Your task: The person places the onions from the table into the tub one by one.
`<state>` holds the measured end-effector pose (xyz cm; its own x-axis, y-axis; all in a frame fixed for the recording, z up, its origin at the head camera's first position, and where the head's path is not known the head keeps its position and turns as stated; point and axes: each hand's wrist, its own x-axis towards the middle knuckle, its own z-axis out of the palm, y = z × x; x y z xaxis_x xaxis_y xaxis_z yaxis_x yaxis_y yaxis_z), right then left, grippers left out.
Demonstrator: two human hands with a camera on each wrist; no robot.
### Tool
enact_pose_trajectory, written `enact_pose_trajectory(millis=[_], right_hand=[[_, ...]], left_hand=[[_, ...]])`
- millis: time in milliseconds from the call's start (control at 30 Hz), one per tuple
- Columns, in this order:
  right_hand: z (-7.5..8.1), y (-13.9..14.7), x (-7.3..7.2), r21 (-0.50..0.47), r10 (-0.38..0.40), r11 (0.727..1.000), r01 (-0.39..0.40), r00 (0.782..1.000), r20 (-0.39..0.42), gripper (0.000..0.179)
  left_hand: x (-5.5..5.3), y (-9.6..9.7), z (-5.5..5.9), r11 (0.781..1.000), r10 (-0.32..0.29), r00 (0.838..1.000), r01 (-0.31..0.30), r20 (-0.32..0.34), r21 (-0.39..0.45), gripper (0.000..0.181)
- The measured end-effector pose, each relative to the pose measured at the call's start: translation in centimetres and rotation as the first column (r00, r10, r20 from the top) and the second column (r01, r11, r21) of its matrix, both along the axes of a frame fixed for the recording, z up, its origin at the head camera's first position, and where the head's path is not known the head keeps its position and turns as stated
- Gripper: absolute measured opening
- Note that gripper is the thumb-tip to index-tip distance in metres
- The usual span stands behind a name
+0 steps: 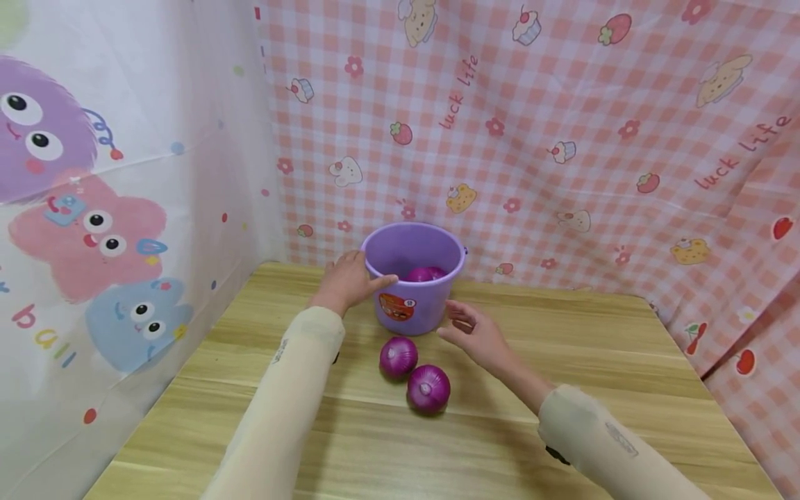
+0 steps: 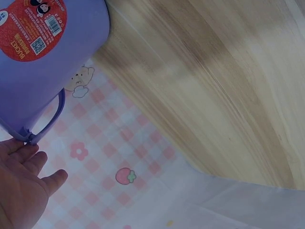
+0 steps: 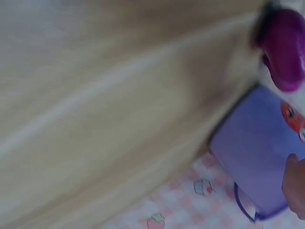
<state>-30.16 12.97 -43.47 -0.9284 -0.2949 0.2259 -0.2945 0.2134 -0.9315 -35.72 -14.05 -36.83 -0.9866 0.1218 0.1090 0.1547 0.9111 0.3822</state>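
Note:
A purple bucket (image 1: 403,316) with a red label stands upright near the table's back edge, red onions (image 1: 420,275) visible inside it. My left hand (image 1: 346,281) rests on its left rim, thumb along the front of the rim. In the left wrist view, loosely spread fingers touch the rim by the handle joint (image 2: 29,138). My right hand (image 1: 478,337) hovers just right of the bucket, fingers loosely bent around nothing. Before the bucket lie two red onions, the farther onion (image 1: 398,357) and the nearer onion (image 1: 428,389). The right wrist view is blurred.
The wooden table (image 1: 531,430) spreads out around the bucket. Behind it hangs a pink checked cloth (image 1: 537,180); a white cartoon-print cloth (image 1: 206,173) hangs at the left. The bucket's handle (image 2: 58,110) hangs down its far side.

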Motion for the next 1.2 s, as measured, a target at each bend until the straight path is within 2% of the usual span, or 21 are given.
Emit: enact_pose_trajectory(millis=[400, 600, 733, 1000, 1200], right_hand=[[-4.4, 1.5, 2.6, 0.102, 0.127, 0.987, -0.126, 0.992, 0.001, 0.059], [-6.0, 1.3, 3.6, 0.117, 0.203, 0.971, -0.208, 0.978, 0.056, 0.067], [-6.7, 1.0, 4.1, 0.123, 0.242, 0.960, -0.250, 0.967, 0.074, 0.071], [-6.9, 0.4, 4.3, 0.176, 0.246, 0.952, -0.250, 0.968, 0.040, 0.073], [-6.8, 0.1, 4.4, 0.140, 0.239, 0.959, -0.247, 0.969, 0.067, 0.073]], left_hand=[[0.0, 0.0, 0.0, 1.000, 0.004, 1.000, -0.004, 0.008, -0.007, 0.101], [-0.1, 0.0, -0.1, 1.000, 0.000, 1.000, 0.000, 0.001, -0.003, 0.098], [0.0, 0.0, -0.1, 1.000, -0.007, 1.000, 0.007, -0.012, 0.004, 0.096], [0.1, 0.0, -0.1, 1.000, -0.012, 1.000, 0.012, -0.020, 0.019, 0.097], [0.1, 0.0, -0.1, 1.000, -0.015, 0.999, 0.016, -0.032, 0.021, 0.095]])
